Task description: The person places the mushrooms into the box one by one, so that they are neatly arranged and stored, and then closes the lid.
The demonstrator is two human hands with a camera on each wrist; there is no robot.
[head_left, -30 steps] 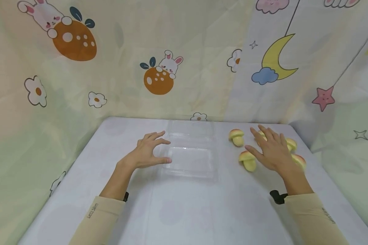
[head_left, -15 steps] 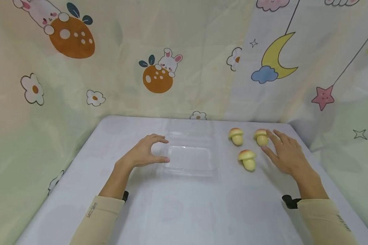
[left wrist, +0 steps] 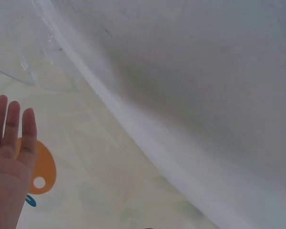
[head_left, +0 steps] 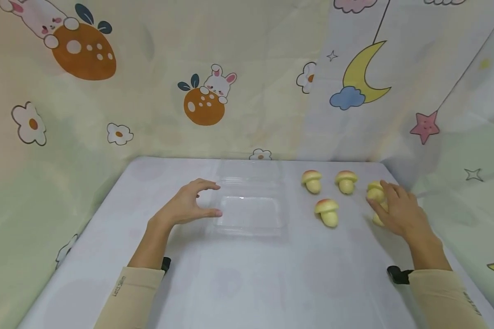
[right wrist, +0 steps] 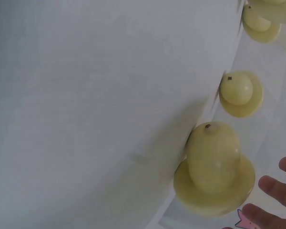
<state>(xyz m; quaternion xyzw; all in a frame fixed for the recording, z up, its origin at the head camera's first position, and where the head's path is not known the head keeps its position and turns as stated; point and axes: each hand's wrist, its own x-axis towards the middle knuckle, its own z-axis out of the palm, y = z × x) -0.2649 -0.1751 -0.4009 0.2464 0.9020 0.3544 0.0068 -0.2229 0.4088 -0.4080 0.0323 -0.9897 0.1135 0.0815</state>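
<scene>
Reaching looks like the step here: my right hand (head_left: pixel 405 212), fingers apart and clamped on nothing, is at the mushrooms (head_left: pixel 375 192) farthest right of the clear box (head_left: pixel 251 212), contact hard to tell. My left hand (head_left: pixel 185 205) hangs by the box's left edge, thumb and fingers apart; picking up calls for closing my right fingers round one mushroom.
</scene>
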